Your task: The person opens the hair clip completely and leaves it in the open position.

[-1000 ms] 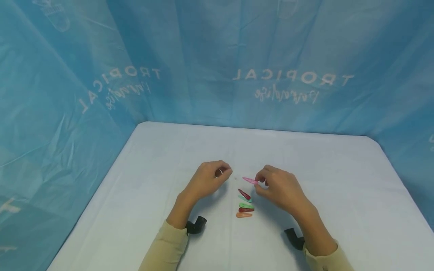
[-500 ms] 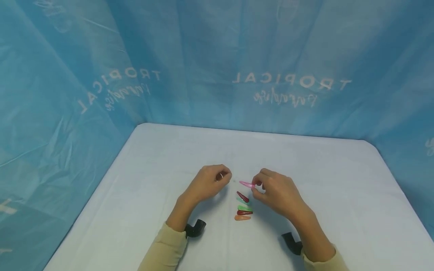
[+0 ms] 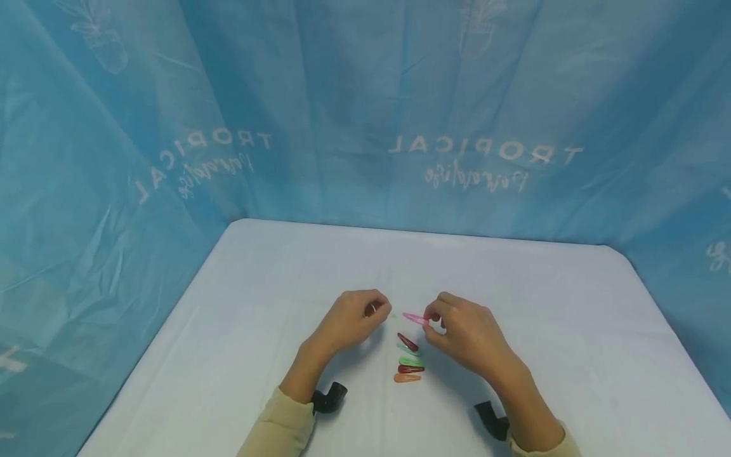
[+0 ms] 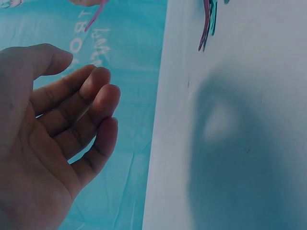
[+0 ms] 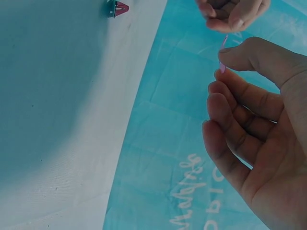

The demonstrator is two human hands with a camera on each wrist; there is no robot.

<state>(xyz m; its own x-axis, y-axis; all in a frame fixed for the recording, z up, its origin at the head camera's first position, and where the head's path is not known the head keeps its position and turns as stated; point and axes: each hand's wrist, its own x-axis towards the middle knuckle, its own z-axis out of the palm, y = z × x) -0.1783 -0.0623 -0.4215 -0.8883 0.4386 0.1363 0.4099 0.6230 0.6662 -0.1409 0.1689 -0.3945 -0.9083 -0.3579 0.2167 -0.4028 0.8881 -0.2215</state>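
My right hand (image 3: 471, 333) pinches one end of a pink snap hair clip (image 3: 414, 318) between thumb and forefinger, above the table. The clip's other end points toward my left hand (image 3: 355, 317), which hovers a short gap away. In the left wrist view its fingers (image 4: 103, 103) are loosely curled and hold nothing. Below the hands, a column of snap hair clips lies on the cloth. A dark red clip (image 3: 407, 341) slants across a teal clip (image 3: 407, 350) at the top. Under them come a green clip (image 3: 411, 362), a red clip (image 3: 412, 369) and an orange clip (image 3: 407, 377).
A white cloth covers the table (image 3: 274, 266). Blue sheeting (image 3: 342, 114) with mirrored lettering hangs behind it and along the sides. A black wrist device (image 3: 330, 398) sits at the left wrist, and a similar device (image 3: 492, 421) is at the right.
The right hand has shifted slightly left with the pink clip, closer to the left hand. The whole head view has tilted a little, so everything sits lower.
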